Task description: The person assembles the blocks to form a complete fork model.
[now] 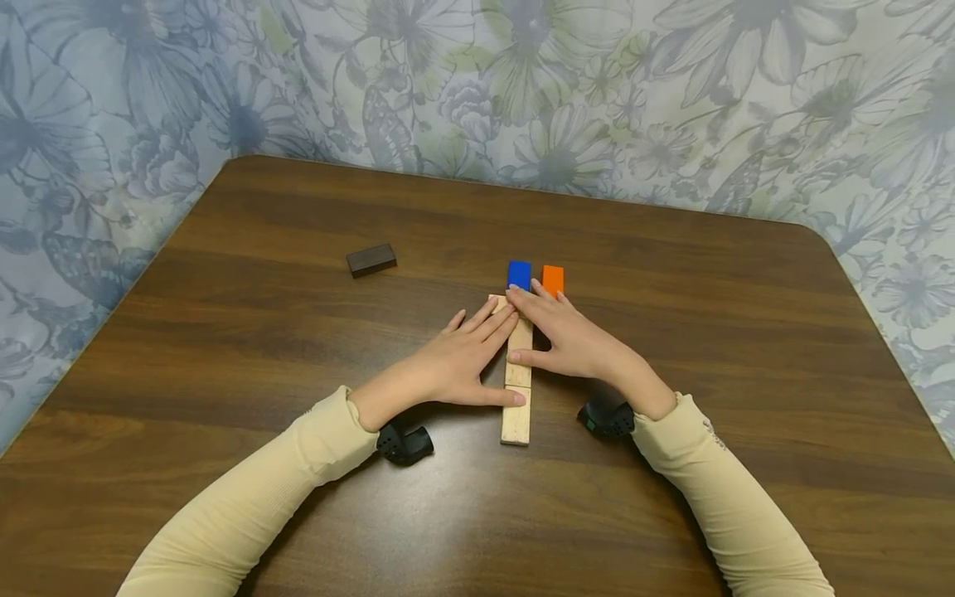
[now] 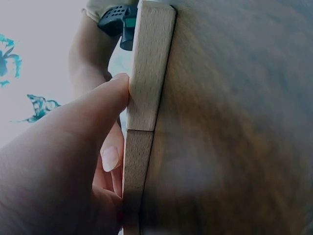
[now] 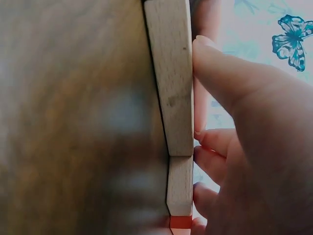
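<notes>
Plain wooden blocks (image 1: 516,427) lie flat and end to end in a row, running away from the person. My left hand (image 1: 466,361) rests on this row with fingers extended, its thumb on the nearest block and its fingertips near the far end. From the other side, my right hand (image 1: 578,332) lays its thumb on a middle block, fingers stretched forward. A blue block (image 1: 519,274) is just past the row's far end, close to the right fingertips. To its right is an orange block (image 1: 553,279), partly hidden by the right hand.
A dark brown block (image 1: 371,260) lies apart, toward the back left of the brown wooden table (image 1: 224,332). Behind the table's far edge stands a wall (image 1: 462,108) with a floral pattern. Black wrist cameras (image 1: 405,444) hang below both cuffs.
</notes>
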Demonstrator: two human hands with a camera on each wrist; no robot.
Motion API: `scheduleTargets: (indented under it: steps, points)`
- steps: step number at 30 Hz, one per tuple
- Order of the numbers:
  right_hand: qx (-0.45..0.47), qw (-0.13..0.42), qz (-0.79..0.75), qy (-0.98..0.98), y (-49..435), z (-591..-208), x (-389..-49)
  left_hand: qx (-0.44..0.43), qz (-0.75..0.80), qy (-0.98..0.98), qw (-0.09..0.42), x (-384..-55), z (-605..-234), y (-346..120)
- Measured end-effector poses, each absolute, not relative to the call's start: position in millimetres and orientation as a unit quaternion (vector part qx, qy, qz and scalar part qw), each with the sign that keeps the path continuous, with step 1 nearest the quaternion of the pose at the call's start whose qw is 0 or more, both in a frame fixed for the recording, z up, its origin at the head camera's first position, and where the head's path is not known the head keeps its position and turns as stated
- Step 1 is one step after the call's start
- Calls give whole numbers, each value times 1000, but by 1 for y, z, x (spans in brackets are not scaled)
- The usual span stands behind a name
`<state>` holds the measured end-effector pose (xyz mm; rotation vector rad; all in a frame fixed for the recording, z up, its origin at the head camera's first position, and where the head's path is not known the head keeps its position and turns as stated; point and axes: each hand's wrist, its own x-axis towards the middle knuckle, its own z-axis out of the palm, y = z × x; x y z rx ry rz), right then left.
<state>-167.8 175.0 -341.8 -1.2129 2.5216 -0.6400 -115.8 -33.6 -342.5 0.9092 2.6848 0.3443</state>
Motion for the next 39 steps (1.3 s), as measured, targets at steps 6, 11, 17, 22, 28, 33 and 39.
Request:
scheduleTargets:
  steps: [6,11,17,22,28,33,39]
  points:
    - [-412,138,-216,874,175,-342,-164,315,117,931,140,-116,-342,-34]
    - [-404,137,-215,878,176,-342,-159,313,117,932,137,-116,-342,-34]
    - [-400,128,-200,885,176,-342,-156,314,119,933,131,-116,-343,-34]
    - [-396,133,-190,888,175,-341,-153,316,125,932,130,-116,-344,-34]
    - [-388,127,-159,899,175,-338,-150,312,124,932,136,-117,-344,-33]
    - [-380,125,-141,906,174,-336,-148,312,119,933,133,-117,-344,-33]
    - [-376,122,-132,909,173,-337,-147,313,122,933,128,-117,-345,-33]
